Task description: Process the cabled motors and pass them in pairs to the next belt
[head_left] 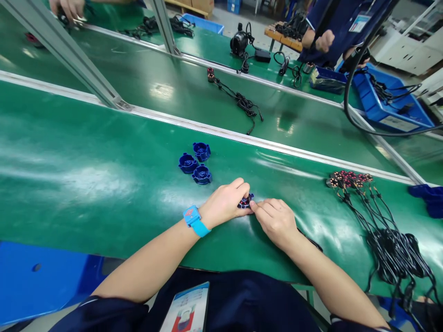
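Observation:
My left hand (227, 201), with a light-blue strap at the wrist, is closed around a small blue plastic housing (251, 197). Inside that housing sits a motor stator (245, 202) with red and dark windings, partly covered by my fingers. My right hand (277, 218) is at the housing's right edge, its thumb and fingers pinched together; what lies between the tips is hidden. A black cable (313, 242) comes out from behind my right wrist onto the green table. Left of my hands, three blue housings (201, 174) stand close together with their open sides up.
Several wound stators (349, 179) with bundled black cables (394, 253) lie on the right. Metal frame bars (221, 133) cross behind my hands. One cabled stator (210, 74) lies beyond. A co-worker (341, 32) stands across, near a blue bin (398, 121). A blue stool (41, 276) is lower left.

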`<state>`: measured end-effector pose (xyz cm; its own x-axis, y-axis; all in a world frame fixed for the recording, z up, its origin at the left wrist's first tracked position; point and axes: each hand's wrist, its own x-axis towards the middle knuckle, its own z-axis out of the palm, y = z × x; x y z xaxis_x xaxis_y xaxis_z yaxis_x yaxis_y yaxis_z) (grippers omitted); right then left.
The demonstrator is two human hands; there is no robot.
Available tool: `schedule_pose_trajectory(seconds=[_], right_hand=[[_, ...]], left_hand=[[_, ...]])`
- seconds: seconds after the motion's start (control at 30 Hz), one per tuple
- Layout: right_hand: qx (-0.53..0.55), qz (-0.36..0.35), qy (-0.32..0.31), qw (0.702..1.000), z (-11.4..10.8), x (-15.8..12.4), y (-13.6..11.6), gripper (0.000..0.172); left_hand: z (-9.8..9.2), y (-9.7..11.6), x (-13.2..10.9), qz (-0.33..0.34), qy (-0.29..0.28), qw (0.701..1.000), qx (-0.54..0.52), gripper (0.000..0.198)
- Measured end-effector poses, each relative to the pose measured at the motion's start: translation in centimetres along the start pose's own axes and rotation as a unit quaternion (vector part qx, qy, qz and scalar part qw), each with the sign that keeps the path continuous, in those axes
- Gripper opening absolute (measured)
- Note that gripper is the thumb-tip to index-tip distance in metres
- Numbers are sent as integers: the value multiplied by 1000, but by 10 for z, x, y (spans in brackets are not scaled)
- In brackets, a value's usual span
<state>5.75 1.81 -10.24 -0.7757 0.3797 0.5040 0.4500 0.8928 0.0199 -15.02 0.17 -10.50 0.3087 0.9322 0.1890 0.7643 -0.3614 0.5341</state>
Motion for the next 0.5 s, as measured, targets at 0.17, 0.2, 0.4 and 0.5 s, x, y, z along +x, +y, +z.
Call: schedule_pose_trajectory(seconds=[0.17,0.2,0.4,0.5], right_hand=[[-24,-5,-10,1000,1,0,0,15],[-23,-5,-8,1000,2,-1,1,19],[-84,-1,-23,996,2,0,3,33],[-79,21,-47,995,2,4,-1,30]], left_hand=[[-2,0,3,-5,-4,1000,-12,32],[-2,-1,3,-8,-2,1000,-18,34],[4,-4,0,-23,27,999,-27,39],[5,-2,-1,-29,37,999,-20,42]])
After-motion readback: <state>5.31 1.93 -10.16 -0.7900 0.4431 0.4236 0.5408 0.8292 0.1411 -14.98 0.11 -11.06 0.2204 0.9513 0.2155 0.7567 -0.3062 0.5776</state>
